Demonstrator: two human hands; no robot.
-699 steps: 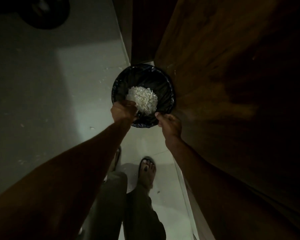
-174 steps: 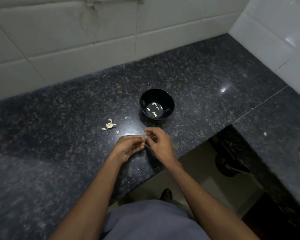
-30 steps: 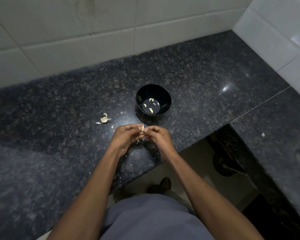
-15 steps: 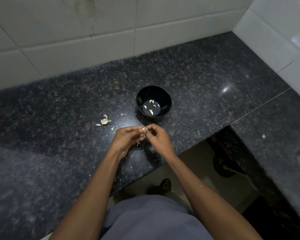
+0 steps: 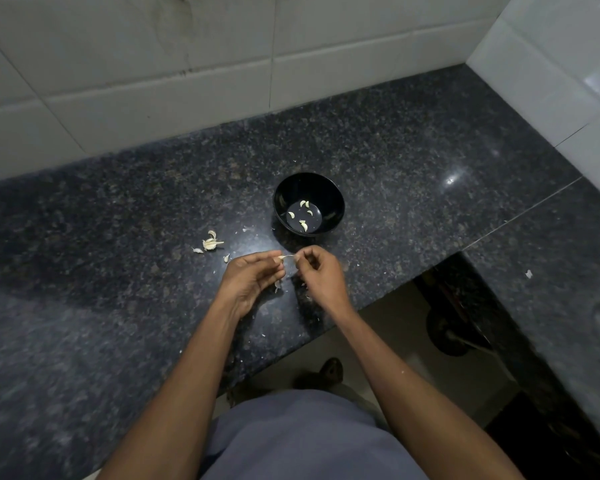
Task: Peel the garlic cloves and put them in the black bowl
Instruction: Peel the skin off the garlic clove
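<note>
The black bowl (image 5: 309, 202) stands on the dark granite counter (image 5: 413, 161) with several peeled garlic cloves (image 5: 303, 224) on its bottom. Just in front of it my left hand (image 5: 252, 280) and my right hand (image 5: 321, 275) meet over the counter. Both pinch one small garlic clove (image 5: 287, 257) between their fingertips, a thin strip of skin stretched between them. To the left lie the remaining unpeeled garlic cloves (image 5: 211, 242) in a small cluster, with a loose clove (image 5: 226, 258) nearer my left hand.
Bits of garlic skin (image 5: 277, 285) are scattered on the counter under my hands. White tiled walls (image 5: 187, 84) close the back and right. The counter's front edge runs under my wrists, and a side counter section (image 5: 551, 271) extends at the right over the floor.
My hands have drawn slightly apart, pulling a strip of skin off the clove. The bowl and the loose cloves have not moved.
</note>
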